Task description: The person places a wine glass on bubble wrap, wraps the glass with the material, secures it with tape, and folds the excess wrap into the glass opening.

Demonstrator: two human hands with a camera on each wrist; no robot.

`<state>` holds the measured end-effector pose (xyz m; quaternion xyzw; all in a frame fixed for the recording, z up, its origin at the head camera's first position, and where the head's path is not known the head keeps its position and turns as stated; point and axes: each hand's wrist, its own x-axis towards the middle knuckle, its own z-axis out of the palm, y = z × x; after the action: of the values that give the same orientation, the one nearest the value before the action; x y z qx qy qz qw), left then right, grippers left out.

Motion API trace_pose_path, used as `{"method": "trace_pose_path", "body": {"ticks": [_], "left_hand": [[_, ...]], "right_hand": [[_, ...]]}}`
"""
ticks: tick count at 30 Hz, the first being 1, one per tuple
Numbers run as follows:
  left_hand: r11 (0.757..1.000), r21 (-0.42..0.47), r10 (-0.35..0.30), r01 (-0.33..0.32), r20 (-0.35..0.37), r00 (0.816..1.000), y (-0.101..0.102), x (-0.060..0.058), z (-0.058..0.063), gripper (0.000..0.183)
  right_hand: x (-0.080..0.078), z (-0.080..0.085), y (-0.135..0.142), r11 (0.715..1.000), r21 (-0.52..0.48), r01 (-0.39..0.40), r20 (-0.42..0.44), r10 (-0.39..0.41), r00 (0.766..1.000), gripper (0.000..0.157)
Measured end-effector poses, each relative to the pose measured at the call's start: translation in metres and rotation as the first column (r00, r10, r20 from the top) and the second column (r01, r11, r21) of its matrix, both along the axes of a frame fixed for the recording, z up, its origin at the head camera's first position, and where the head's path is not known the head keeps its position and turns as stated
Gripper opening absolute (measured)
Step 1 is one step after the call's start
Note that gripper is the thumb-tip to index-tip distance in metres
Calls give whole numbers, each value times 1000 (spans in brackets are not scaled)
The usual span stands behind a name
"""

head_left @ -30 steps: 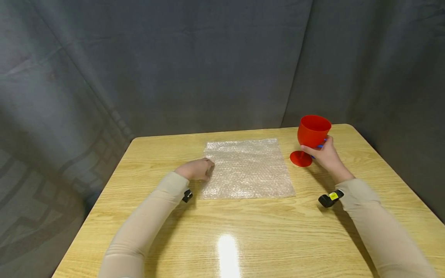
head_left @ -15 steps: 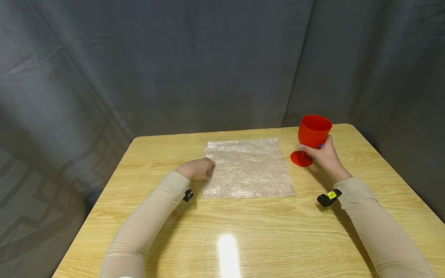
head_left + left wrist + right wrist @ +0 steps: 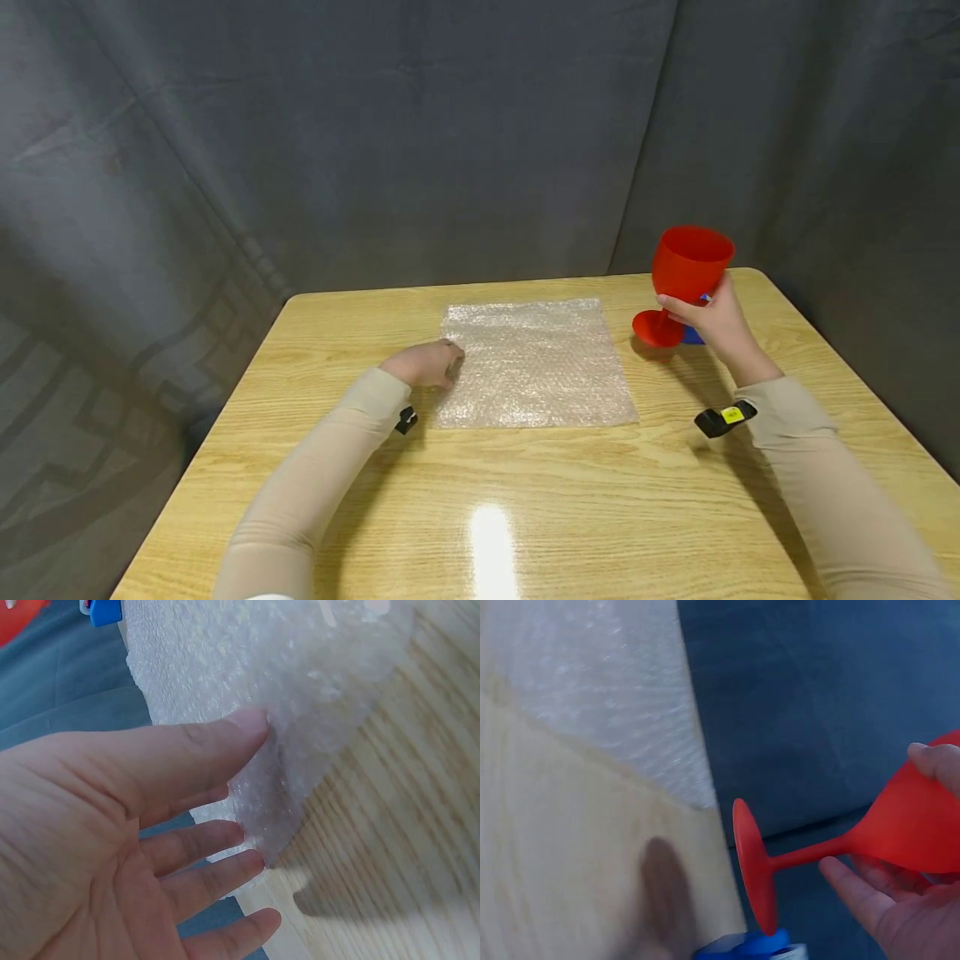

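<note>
The fingers of the right hand [image 3: 726, 327] grip the slightly tilted, mouth-up red goblet [image 3: 681, 275] right of the bubble wrap [image 3: 536, 367]; the left hand's [image 3: 422, 365] parted fingers meet the wrap's left edge.

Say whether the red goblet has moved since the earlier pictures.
Yes: in the head view, the red goblet has shifted up and right, away from the bubble wrap.

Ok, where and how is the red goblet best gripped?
Take the red goblet low on its bowl, above the slender stem, probably from the person's right, where the right hand holds it: the taper there should steady the grip, leaving rim and foot free.
</note>
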<state>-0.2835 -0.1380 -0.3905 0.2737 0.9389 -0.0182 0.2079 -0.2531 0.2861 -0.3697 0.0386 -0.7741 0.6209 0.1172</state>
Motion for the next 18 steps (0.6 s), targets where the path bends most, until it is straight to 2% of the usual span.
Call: {"method": "trace_pose_path", "body": {"ticks": [4, 9, 14, 18], "left_hand": [[1000, -11, 0, 0, 5, 1000, 1, 1, 2, 61], [1000, -8, -8, 8, 3, 1000, 2, 3, 3, 60], [998, 5, -61, 61, -16, 998, 8, 9, 1, 61], [997, 14, -70, 71, -38, 997, 17, 18, 1, 61]], "right_hand": [[1, 13, -1, 998, -44, -44, -16, 44, 999, 74], [3, 22, -3, 999, 26, -24, -12, 25, 1000, 78], [7, 23, -3, 1000, 17, -19, 0, 19, 1000, 79], [7, 22, -1, 1000, 14, -19, -5, 19, 1000, 78]]}}
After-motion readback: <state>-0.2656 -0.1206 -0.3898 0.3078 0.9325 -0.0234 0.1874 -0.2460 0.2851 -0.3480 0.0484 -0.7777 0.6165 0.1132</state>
